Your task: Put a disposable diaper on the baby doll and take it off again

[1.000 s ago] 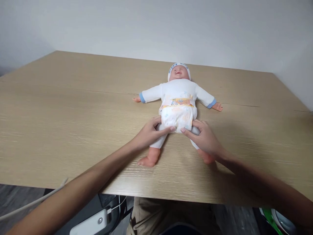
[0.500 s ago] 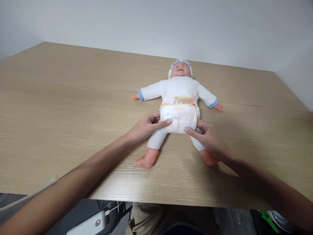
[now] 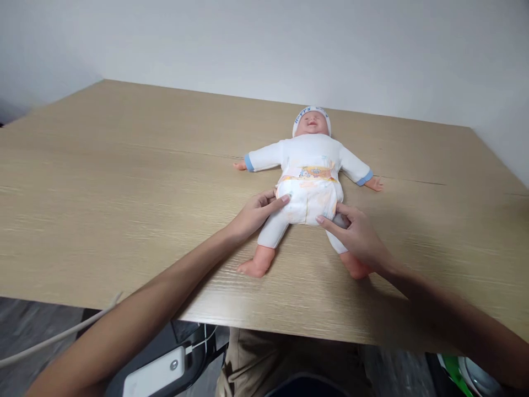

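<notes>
A baby doll (image 3: 311, 160) in a white suit and cap lies on its back on the wooden table (image 3: 124, 182), arms spread. It wears a white printed diaper (image 3: 309, 198). My left hand (image 3: 256, 212) rests at the diaper's left leg edge, fingers pinched on it. My right hand (image 3: 357, 237) covers the doll's right thigh, with thumb and fingers gripping the diaper's lower right edge. Both bare doll feet point toward me.
A white wall stands behind the table. Below the near edge are a white power bank (image 3: 157, 375) with a cable, my trousers, and a green-rimmed object (image 3: 458, 372) at the lower right.
My left fingers have slid from the diaper's crotch out to its left side. The right hand stays at the lower right edge. The view has shifted slightly.
</notes>
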Demonstrator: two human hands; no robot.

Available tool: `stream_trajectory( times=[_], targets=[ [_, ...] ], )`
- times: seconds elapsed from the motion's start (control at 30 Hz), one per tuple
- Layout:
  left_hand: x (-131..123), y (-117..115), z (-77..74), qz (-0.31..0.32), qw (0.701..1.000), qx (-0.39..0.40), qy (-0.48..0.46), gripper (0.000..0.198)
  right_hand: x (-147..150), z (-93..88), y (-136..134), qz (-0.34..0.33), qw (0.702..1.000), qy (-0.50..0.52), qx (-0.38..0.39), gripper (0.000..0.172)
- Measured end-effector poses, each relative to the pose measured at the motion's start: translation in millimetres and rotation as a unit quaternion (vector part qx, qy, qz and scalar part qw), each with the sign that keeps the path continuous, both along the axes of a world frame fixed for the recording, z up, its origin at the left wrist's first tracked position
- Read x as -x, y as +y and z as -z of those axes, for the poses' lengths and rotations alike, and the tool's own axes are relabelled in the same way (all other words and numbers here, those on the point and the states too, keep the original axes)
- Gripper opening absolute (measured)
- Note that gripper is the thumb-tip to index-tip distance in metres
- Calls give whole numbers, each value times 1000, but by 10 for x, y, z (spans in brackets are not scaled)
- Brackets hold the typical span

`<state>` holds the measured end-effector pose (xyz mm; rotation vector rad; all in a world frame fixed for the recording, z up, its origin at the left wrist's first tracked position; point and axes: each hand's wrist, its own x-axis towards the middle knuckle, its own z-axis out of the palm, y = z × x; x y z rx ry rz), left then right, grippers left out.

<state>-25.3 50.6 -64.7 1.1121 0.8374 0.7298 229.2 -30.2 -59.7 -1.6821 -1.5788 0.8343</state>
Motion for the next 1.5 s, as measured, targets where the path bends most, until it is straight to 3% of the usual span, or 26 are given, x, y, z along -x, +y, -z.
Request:
stream_trajectory(
  times=[0.2,0.37,0.6,0.8,0.93,1.0,1.07,1.17,1.27,1.37,1.5],
  targets=[
    [16,-33,-10,-38,999,-24,-9,44,-22,13,-20,-14,999,22,-20,35],
    [130,-76,-91,-18,999,-49,14,48,77,76,-97,63,997,7,-33,47],
    [171,-199,-152,-27,994,-99,46,59,190,143,-152,57,995,27,-81,40],
    [381,-275,-289,-25,968,-190,160,62,-84,210,-529,9,998,47,-43,57],
    [463,-147,-236,-77,958,-220,168,55,-378,309,-686,13,996,85,3,56],
    [429,2,-174,-115,941,-256,187,48,-500,348,-599,45,996,72,-20,54],
    [354,204,-104,-147,906,-316,240,41,-593,359,-394,85,992,13,-92,50],
    [212,555,4,-177,815,-410,369,46,-693,337,53,116,959,-146,-215,44],
    [116,870,124,-164,736,-476,453,67,-790,351,519,106,925,-272,-244,59],
    [105,1069,253,-135,710,-493,484,75,-924,465,874,82,918,-318,-224,72],
    [153,1152,367,-132,715,-478,493,76,-1117,658,1066,65,925,-305,-217,78]
  ],
)
